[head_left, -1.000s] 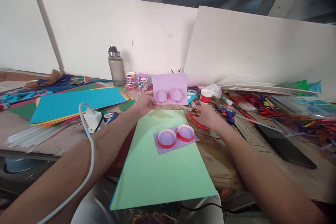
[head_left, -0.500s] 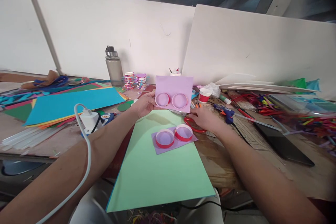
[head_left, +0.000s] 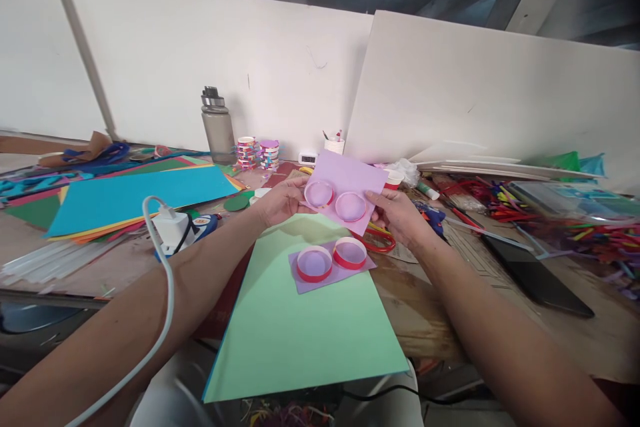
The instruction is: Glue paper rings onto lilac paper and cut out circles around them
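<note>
**A:** Nearest, below the hands?

**B:** A green sheet (head_left: 305,320) on the table (head_left: 500,320); on it, just under the hands, a purple scrap (head_left: 333,270) bearing two red paper rings (head_left: 314,264); a white cable (head_left: 160,320) crosses the left forearm.

**A:** And the hands themselves?

**B:** Raised over the sheet's far end; the left hand (head_left: 280,200) pinches the near-left edge of a lilac card (head_left: 346,188), the right hand (head_left: 395,213) grips its right edge; the card tilts, carrying two pink rings (head_left: 350,207) side by side.

**A:** Around them?

**B:** Red scissors (head_left: 380,240) just beneath the right hand; a blue sheet (head_left: 135,193) well left of the left hand; beyond the hands, a grey bottle (head_left: 217,130) and stacked tape rolls (head_left: 257,153) against white boards (head_left: 475,93).
</note>
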`<action>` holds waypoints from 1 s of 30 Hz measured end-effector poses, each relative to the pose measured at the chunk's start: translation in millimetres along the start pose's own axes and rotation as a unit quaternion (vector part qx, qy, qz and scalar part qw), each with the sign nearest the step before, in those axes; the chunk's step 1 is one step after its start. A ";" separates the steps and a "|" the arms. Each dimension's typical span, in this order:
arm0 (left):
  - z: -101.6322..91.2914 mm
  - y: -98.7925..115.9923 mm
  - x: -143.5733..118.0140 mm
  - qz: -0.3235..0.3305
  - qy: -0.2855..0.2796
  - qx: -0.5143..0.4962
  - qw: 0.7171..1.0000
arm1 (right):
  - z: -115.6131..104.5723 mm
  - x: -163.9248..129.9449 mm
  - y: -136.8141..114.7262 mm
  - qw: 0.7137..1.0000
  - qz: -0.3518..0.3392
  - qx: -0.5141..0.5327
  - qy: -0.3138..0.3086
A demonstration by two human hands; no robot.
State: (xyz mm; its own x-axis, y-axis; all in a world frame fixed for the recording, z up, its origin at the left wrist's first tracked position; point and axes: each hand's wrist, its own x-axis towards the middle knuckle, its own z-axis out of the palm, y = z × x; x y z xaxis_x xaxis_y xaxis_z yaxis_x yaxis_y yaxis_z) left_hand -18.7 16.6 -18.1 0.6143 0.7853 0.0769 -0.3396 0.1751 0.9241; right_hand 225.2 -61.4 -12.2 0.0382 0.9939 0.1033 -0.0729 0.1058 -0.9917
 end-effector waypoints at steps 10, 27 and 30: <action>17.4 -9.8 -1.5 0.033 -0.023 -0.034 0.999 | 13.1 -4.6 -0.9 0.991 0.030 0.128 0.003; 26.3 -12.9 -2.0 0.054 0.014 -0.002 0.998 | 13.8 -1.5 8.8 0.999 -0.003 0.029 0.018; 29.6 -14.4 -2.4 0.049 0.014 -0.008 0.999 | 13.9 -0.8 10.8 0.999 -0.015 -0.004 0.030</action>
State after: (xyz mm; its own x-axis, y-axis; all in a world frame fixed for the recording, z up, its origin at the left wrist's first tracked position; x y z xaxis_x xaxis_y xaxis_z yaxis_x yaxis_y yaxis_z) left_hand 5.8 -5.4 -20.6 0.5580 0.8151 0.1555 -0.4086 0.1067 0.9065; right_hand 210.6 -60.7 -21.9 0.1003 0.9867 0.1277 -0.0629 0.1344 -0.9889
